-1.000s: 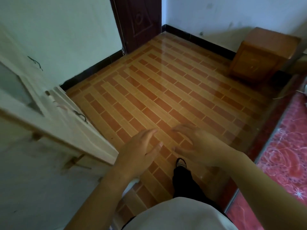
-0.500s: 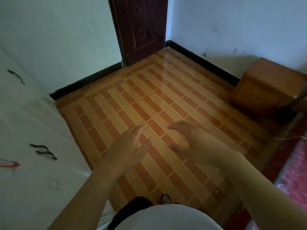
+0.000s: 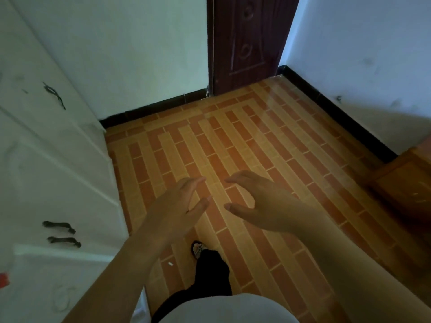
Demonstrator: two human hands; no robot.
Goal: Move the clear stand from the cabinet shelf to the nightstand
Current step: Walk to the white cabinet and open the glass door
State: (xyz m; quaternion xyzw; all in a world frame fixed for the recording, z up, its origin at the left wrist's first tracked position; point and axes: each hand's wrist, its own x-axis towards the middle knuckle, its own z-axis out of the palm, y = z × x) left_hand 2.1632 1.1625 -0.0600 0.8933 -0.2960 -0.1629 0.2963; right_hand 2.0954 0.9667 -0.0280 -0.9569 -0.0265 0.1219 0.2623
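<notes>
My left hand (image 3: 177, 206) and my right hand (image 3: 261, 206) hover side by side over the tiled floor, fingers spread and curved, with nothing in either. The white cabinet (image 3: 46, 159) fills the left side, its doors shut, with dark handles (image 3: 61, 233) low on the front. The wooden nightstand (image 3: 405, 183) shows only partly at the right edge, below the wall. No clear stand is visible anywhere in view.
A dark brown door (image 3: 247, 40) stands shut in the far corner. Orange brick-pattern floor tiles (image 3: 245, 145) stretch between the cabinet and the nightstand. My foot (image 3: 199, 248) and dark trouser leg are below the hands. Black skirting runs along both walls.
The view has swung left and up: the cabinet front now fills the left, the nightstand has slid to the right edge and the red bedding is gone. Both hands stay open and together.
</notes>
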